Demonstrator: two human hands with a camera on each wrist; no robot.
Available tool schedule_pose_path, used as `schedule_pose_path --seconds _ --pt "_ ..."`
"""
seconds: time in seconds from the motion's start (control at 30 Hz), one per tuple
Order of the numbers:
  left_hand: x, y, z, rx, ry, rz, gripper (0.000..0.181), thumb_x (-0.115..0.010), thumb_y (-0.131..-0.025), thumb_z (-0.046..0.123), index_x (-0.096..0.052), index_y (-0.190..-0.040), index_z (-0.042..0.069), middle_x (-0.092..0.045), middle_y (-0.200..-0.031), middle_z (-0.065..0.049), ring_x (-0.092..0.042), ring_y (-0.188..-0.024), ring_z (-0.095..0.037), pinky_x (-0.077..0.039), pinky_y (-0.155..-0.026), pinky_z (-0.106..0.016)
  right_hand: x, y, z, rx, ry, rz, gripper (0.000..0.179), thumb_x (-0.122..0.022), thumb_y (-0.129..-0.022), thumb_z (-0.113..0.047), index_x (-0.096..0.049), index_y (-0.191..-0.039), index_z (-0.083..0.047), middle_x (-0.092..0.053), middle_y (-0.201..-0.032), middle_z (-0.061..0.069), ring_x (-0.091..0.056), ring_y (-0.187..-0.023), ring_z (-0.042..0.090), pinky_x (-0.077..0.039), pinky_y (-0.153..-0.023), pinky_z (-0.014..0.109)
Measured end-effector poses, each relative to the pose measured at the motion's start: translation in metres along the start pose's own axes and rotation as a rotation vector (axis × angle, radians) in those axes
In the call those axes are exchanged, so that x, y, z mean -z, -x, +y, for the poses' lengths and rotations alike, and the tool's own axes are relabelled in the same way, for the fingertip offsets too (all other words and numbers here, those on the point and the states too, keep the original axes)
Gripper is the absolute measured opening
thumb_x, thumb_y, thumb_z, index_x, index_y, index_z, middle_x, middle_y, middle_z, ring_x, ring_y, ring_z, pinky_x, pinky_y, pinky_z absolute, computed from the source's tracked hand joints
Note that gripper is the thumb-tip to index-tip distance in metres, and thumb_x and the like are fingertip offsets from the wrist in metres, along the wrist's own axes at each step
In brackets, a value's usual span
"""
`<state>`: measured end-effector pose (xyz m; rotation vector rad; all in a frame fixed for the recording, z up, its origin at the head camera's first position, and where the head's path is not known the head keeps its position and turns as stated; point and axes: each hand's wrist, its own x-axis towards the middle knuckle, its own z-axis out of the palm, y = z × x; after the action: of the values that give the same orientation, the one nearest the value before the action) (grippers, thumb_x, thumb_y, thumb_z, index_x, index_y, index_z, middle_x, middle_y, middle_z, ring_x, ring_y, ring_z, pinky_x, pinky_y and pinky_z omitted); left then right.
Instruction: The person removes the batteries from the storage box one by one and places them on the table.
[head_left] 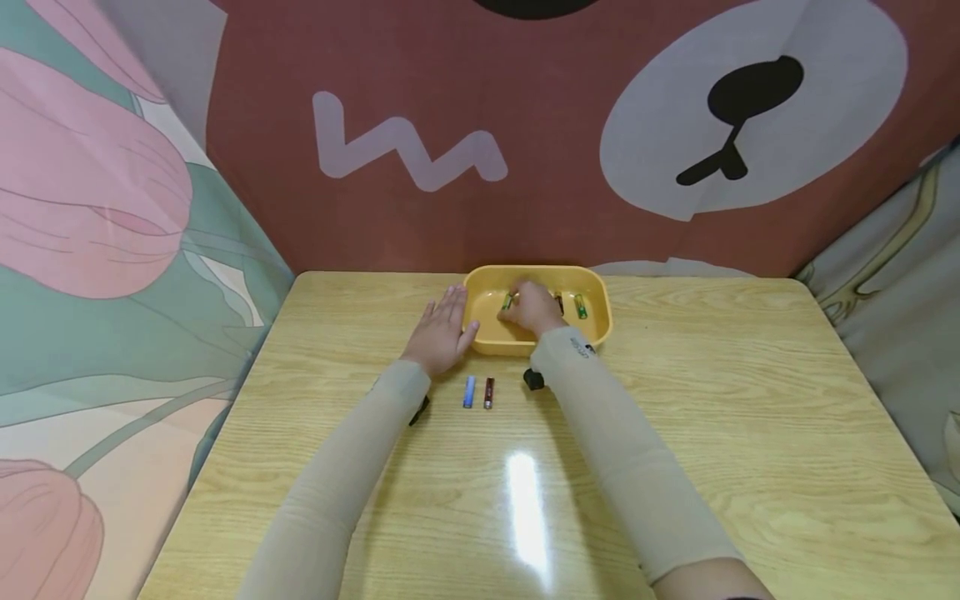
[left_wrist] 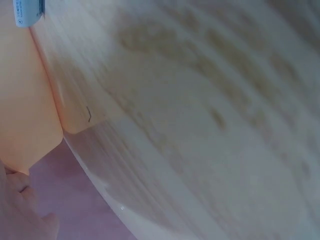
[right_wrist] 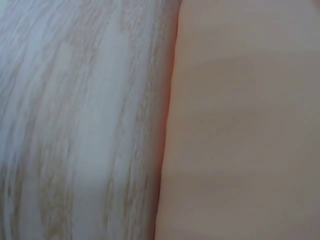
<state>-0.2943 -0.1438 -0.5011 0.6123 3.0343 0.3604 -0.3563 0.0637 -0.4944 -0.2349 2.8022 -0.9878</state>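
A yellow plastic tray (head_left: 537,348) stands at the back of the table, with several small batteries inside. My right hand (head_left: 536,308) reaches down into it, and its thumb and fingers pinch a green battery (head_left: 507,301). To the right of that hand lie another green battery (head_left: 581,306) and a dark battery (head_left: 558,302), partly hidden by the hand. With its fingers straight, my left hand (head_left: 441,333) rests against the tray's left side. In front of the tray, a blue battery (head_left: 469,392) and a dark red battery (head_left: 489,393) lie side by side on the table.
The wood-grain table (head_left: 720,417) ends at a brown printed cloth (head_left: 540,208) just behind the tray. A flowered cloth (head_left: 97,183) hangs at the left. The right wrist view shows only the tabletop and the tray's wall (right_wrist: 240,120) close up.
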Motion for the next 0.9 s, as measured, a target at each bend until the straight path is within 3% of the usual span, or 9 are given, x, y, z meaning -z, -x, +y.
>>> schedule_pose_path --seconds 0.27,0.6,0.9 --pt "-0.001 -0.001 -0.001 -0.007 -0.001 0.004 0.072 -0.021 -0.110 0.049 -0.004 -0.162 0.003 -0.005 -0.170 -0.011 0.001 -0.156 -0.023 -0.005 -0.126 -0.047 0.005 0.004 -0.002 0.004 -0.052 0.004 0.055 -0.081 -0.088 -0.024 -0.059 -0.133 0.001 -0.064 -0.099 0.010 -0.061 -0.085 0.024 -0.054 -0.076 0.038" --pt "0.001 -0.001 0.001 -0.009 0.021 -0.001 0.071 -0.027 -0.110 0.045 -0.006 -0.162 0.002 -0.006 -0.170 -0.012 0.000 -0.156 -0.024 -0.006 -0.126 -0.048 0.011 0.010 -0.003 0.015 -0.127 0.035 0.056 -0.080 -0.089 -0.024 -0.058 -0.135 0.002 -0.061 -0.127 0.016 -0.060 -0.115 0.031 -0.053 -0.097 0.044" --pt "0.004 0.001 0.003 -0.001 0.008 -0.006 0.070 -0.027 -0.111 0.044 -0.005 -0.162 0.002 -0.006 -0.170 -0.013 0.000 -0.156 -0.024 -0.009 -0.125 -0.050 0.015 0.019 -0.002 0.039 -0.176 0.068 0.054 -0.080 -0.090 -0.026 -0.060 -0.132 0.001 -0.063 -0.127 0.017 -0.061 -0.113 0.032 -0.055 -0.093 0.045"
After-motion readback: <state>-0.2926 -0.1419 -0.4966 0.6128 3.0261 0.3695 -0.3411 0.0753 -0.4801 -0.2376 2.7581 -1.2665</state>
